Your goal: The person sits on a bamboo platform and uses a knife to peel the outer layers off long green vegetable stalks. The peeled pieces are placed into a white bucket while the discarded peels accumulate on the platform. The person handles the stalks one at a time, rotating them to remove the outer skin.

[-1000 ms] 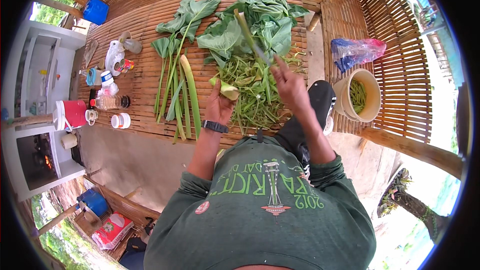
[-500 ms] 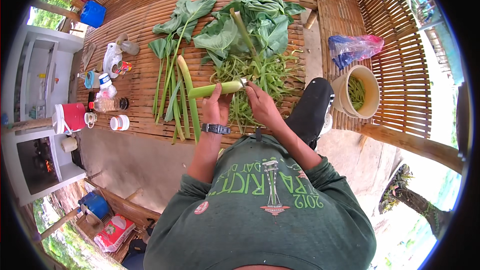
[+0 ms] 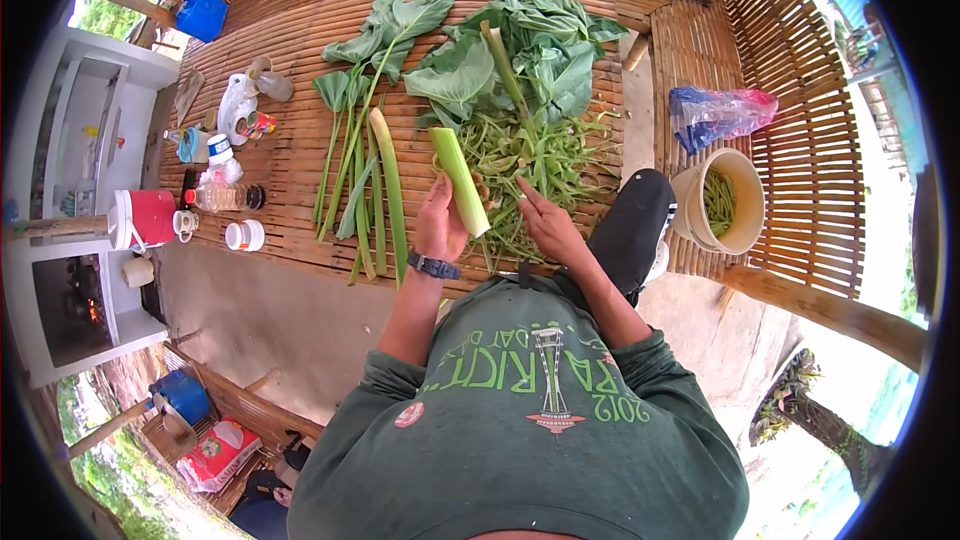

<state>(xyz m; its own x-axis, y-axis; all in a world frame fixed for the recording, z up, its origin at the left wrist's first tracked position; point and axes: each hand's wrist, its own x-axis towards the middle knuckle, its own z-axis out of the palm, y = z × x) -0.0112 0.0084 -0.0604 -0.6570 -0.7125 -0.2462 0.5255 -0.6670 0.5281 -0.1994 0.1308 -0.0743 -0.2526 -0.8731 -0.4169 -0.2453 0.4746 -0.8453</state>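
My left hand is wrapped round a short, thick green leaf stalk, tilted, with its pale cut end toward me. To its right my right hand is closed, fingers pointing to the stalk but apart from it. A small knife seems to be in that hand, though the fingers hide most of it. Under and beyond both hands lies a heap of green peelings. Large green leaves rest behind it, with another thick stalk lying across. Several long stalks lie left of my left hand.
The slatted bamboo table carries bottles and jars at left, including a clear bottle and a white tub. A red jug stands beyond. At right are a cream bucket with green pieces inside and a plastic bag.
The stalk in my left hand has swung from nearly level to steep, its pale end now toward me. My right hand has moved off that end, slightly right and down.
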